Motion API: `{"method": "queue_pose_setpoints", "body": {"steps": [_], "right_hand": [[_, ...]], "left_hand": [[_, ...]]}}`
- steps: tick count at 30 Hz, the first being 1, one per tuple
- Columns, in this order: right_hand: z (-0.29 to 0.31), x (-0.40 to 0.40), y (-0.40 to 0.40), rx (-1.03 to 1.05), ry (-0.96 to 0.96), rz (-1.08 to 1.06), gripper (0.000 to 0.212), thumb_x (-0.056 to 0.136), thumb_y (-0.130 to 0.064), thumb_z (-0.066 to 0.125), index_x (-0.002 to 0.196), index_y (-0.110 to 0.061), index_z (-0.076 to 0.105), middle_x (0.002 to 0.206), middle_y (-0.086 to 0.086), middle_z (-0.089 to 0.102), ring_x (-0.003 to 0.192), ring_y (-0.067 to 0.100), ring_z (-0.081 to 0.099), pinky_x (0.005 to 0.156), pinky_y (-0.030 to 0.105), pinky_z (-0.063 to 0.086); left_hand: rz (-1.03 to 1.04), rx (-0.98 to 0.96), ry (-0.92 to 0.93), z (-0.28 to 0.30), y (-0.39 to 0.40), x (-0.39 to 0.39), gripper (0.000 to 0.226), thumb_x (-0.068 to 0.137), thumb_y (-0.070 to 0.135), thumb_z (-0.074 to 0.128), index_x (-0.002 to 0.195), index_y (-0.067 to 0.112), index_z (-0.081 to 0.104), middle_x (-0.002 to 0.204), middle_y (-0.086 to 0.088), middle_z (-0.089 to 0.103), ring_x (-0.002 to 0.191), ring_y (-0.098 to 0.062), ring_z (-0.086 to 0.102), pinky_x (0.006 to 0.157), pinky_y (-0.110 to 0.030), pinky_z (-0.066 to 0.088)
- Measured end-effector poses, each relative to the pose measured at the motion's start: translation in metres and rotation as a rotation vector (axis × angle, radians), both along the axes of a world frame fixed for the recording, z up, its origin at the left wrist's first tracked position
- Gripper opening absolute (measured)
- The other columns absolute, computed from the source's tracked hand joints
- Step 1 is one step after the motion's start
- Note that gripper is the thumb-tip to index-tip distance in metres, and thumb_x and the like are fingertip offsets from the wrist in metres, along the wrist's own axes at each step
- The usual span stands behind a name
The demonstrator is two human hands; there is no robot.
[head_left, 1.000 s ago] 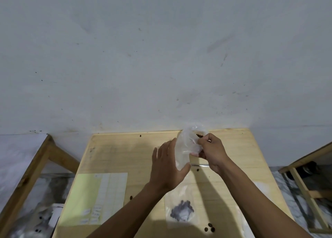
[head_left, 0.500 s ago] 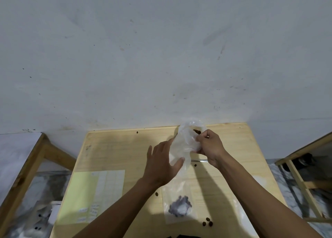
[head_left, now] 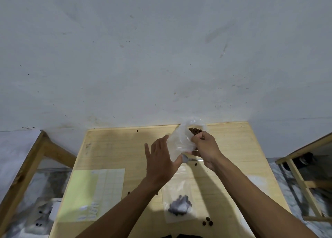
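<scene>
Above the wooden table point(head_left: 111, 148), right hand point(head_left: 206, 148) pinches the clear bag point(head_left: 179, 140); left hand point(head_left: 159, 162), fingers straight, supports it.

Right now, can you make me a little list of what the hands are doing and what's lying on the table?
left hand: fingers straight, thumb and palm touch the side of the clear bag
right hand: fingers curled, pinches the clear bag near its top
clear bag: held up above the table, brown beans showing inside
small flat bag: lies on the table near the person, dark beans in it
loose beans: a few on the table, right of the small flat bag
label sheet: flat on the table's left side
</scene>
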State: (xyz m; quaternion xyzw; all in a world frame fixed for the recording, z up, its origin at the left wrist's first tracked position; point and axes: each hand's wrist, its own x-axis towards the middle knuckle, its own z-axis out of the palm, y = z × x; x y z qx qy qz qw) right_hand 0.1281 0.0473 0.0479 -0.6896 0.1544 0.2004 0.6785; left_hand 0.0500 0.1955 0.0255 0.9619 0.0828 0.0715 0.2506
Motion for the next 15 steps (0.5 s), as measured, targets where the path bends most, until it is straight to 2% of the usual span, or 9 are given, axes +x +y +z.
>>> {"method": "queue_pose_setpoints", "body": {"steps": [2, 4, 6, 8, 11, 15], "right_hand": [[0.0, 0.002, -0.008, 0.01, -0.009, 0.073, 0.024, 0.096, -0.02, 0.057, 0.075, -0.011, 0.052, 0.078, 0.006, 0.062, 0.063, 0.021, 0.061, 0.06, 0.031, 0.053], [-0.012, 0.002, -0.022, -0.101, -0.071, 0.124, 0.03, 0.097, -0.031, 0.057, 0.077, -0.009, 0.06, 0.08, 0.004, 0.068, 0.067, 0.019, 0.065, 0.064, 0.03, 0.05], [-0.032, 0.001, -0.039, -0.405, -0.181, 0.23, 0.024, 0.096, -0.027, 0.058, 0.081, -0.009, 0.064, 0.084, 0.009, 0.069, 0.075, 0.023, 0.065, 0.067, 0.031, 0.045], [-0.055, -0.002, -0.054, -0.682, -0.254, 0.396, 0.013, 0.094, -0.02, 0.059, 0.088, -0.013, 0.069, 0.087, 0.006, 0.067, 0.084, 0.024, 0.064, 0.07, 0.029, 0.043], [-0.081, -0.013, -0.065, -0.949, -0.339, 0.595, 0.02, 0.09, -0.023, 0.062, 0.107, -0.024, 0.073, 0.102, 0.003, 0.062, 0.097, 0.026, 0.058, 0.078, 0.034, 0.047], [-0.088, -0.024, -0.066, -1.048, -0.512, 0.542, 0.015, 0.087, -0.018, 0.063, 0.099, -0.021, 0.072, 0.095, 0.001, 0.06, 0.09, 0.029, 0.055, 0.07, 0.038, 0.047]], "left_hand": [[0.003, -0.023, 0.02, 0.003, 0.008, 0.002, 0.075, 0.077, 0.048, 0.067, 0.14, 0.021, 0.038, 0.133, 0.006, 0.05, 0.132, -0.017, 0.041, 0.12, -0.056, 0.011], [0.025, -0.034, 0.034, 0.006, 0.019, 0.003, 0.072, 0.077, 0.047, 0.068, 0.139, 0.022, 0.04, 0.133, 0.007, 0.051, 0.134, -0.016, 0.039, 0.121, -0.053, 0.006], [0.051, -0.031, 0.055, 0.007, 0.031, 0.002, 0.068, 0.078, 0.048, 0.068, 0.136, 0.021, 0.043, 0.134, 0.006, 0.051, 0.134, -0.016, 0.039, 0.122, -0.05, 0.004], [0.075, -0.024, 0.055, 0.006, 0.043, 0.0, 0.065, 0.079, 0.048, 0.07, 0.132, 0.019, 0.045, 0.133, 0.004, 0.052, 0.133, -0.018, 0.04, 0.121, -0.049, 0.007], [0.096, -0.034, 0.065, 0.005, 0.056, -0.002, 0.064, 0.079, 0.048, 0.071, 0.13, 0.019, 0.047, 0.134, 0.002, 0.053, 0.132, -0.02, 0.043, 0.121, -0.05, 0.012], [0.107, -0.05, 0.075, 0.003, 0.063, -0.003, 0.063, 0.078, 0.049, 0.072, 0.129, 0.02, 0.047, 0.133, 0.003, 0.055, 0.129, -0.021, 0.045, 0.118, -0.052, 0.019]]}}
